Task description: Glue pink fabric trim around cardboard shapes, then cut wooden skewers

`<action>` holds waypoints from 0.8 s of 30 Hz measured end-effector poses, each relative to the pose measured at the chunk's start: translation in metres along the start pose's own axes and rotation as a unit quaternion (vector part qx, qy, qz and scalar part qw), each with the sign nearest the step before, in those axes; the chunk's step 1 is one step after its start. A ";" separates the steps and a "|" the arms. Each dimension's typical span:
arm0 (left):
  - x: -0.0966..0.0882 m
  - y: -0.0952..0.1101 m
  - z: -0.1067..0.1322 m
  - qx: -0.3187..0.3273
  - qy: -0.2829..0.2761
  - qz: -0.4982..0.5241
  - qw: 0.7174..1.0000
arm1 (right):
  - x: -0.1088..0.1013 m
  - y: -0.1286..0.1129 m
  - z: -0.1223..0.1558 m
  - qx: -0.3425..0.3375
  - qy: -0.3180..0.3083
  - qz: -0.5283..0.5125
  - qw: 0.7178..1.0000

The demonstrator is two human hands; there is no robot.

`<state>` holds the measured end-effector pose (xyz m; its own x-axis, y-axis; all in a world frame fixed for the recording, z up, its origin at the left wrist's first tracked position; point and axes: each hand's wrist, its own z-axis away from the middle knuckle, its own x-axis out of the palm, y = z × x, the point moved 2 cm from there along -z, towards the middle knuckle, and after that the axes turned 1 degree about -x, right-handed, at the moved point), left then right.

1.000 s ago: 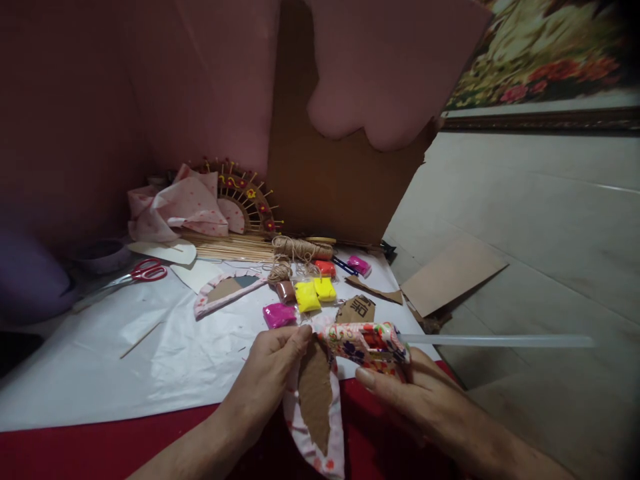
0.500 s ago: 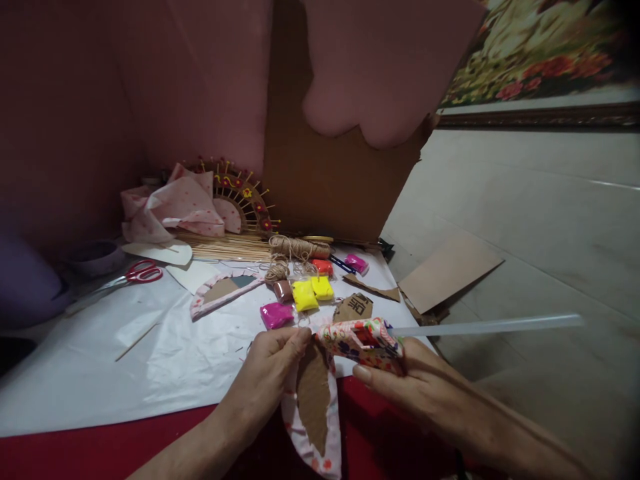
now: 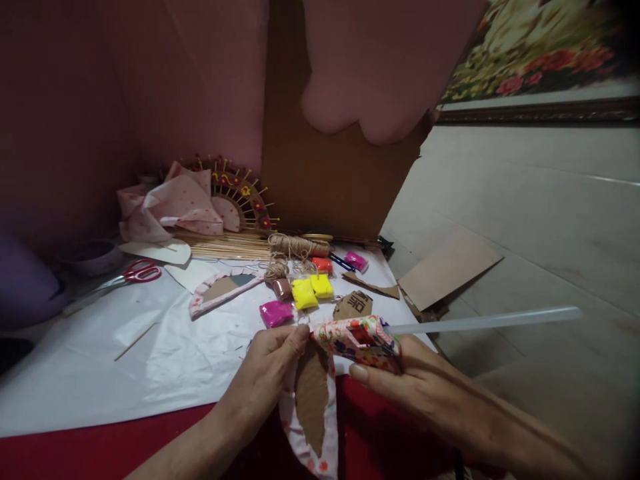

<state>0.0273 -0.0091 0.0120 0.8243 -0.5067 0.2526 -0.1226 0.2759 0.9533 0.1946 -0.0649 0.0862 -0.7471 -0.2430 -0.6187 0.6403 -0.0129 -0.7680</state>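
While near-horiz., glue gun (image 3: 356, 339) nozzle-left.

The right hand (image 3: 415, 383) hides the handle of a glue gun (image 3: 345, 341). At the table's (image 3: 165, 377) far edge, cloth (image 3: 187, 199) obscures part of a fan (image 3: 249, 192). A painting (image 3: 550, 63) is cropped.

Red-handled scissors (image 3: 143, 271), framed flower picture (image 3: 555, 57)

the left hand (image 3: 275, 360) is bare, its thumb (image 3: 296, 343) broad and blunt-tipped. the right hand (image 3: 400, 383) is likewise bare; a rounded thumbnail (image 3: 359, 373) shows. the left forearm (image 3: 200, 437) and right forearm (image 3: 493, 427) are uncovered as far as visible, the latter crossed lengthwise by a dark shadow.
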 end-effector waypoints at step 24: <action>0.000 -0.002 0.000 -0.030 0.040 0.008 0.999 | -0.004 0.003 -0.005 -0.049 -0.062 0.029 0.996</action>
<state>0.0275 -0.0092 0.0102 0.8646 -0.4348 0.2519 -0.1053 0.3335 0.9369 0.1990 -0.0593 0.0853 -0.6782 -0.3586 -0.6415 0.6564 0.0969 -0.7482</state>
